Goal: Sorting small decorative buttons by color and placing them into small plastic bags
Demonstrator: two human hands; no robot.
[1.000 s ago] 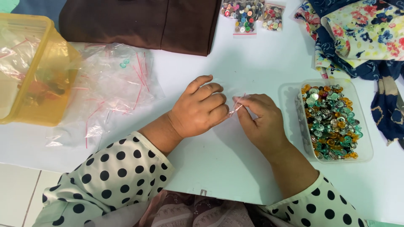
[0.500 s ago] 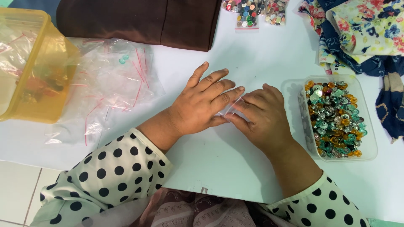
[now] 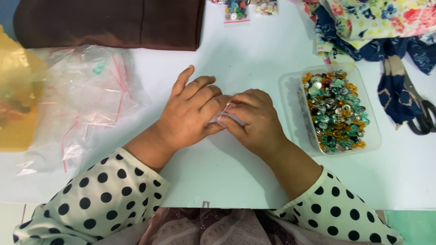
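My left hand lies flat on the white table, fingers stretched right and pressing on a small clear plastic bag. Facing it, my right hand has its fingers curled over the same bag, fingertips touching those of the left. The hands cover most of the bag, so its contents are hidden. Just right of my right hand stands a clear plastic tray full of coloured and silvery buttons.
A heap of clear zip bags with red strips lies at the left, beside a yellow plastic container. Brown cloth lies at the back. Floral fabric and scissors are at the right, small button packs at the top.
My left hand has gone from curled to flat, fingers spread over the small bag. My right hand has lowered onto it, and both now press it on the table.
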